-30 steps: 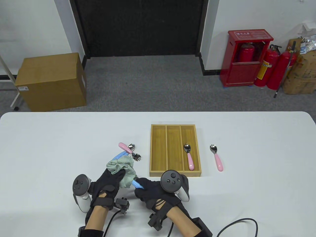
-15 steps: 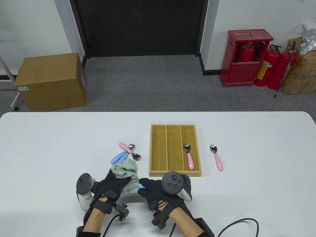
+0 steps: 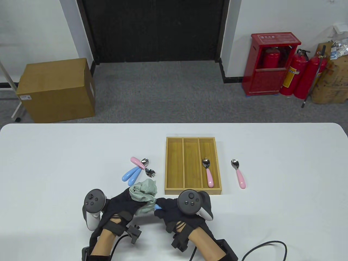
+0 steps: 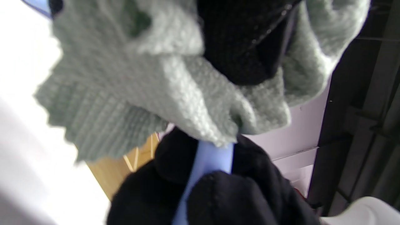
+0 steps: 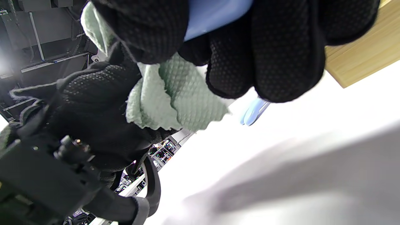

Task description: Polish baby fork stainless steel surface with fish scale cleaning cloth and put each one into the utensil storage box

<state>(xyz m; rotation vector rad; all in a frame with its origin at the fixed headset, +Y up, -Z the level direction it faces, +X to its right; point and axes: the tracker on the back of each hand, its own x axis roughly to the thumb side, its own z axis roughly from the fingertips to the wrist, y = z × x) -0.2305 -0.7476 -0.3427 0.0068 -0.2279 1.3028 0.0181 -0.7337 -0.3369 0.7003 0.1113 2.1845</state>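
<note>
My left hand (image 3: 125,203) grips a crumpled pale green cloth (image 3: 144,191) wrapped over the steel end of a blue-handled baby fork (image 3: 157,208). My right hand (image 3: 166,208) holds that fork by its handle, just left of the wooden storage box (image 3: 166,165). The fork's head is hidden inside the cloth. In the left wrist view the cloth (image 4: 150,81) covers the top of the blue handle (image 4: 208,161). In the right wrist view my right fingers (image 5: 281,47) curl round the handle (image 5: 215,12), with the cloth (image 5: 175,100) behind them. A pink-handled utensil (image 3: 208,171) lies in the box's right compartment.
A pink-handled fork (image 3: 239,174) lies on the table right of the box. Left of the box lie a pink-handled fork (image 3: 138,162) and two blue-handled ones (image 3: 130,174). Cables trail from both wrists at the near edge.
Both hands drew back toward the near edge. The cloth slid along the fork toward my right hand, so less blue handle shows. The two blue forks behind are now uncovered.
</note>
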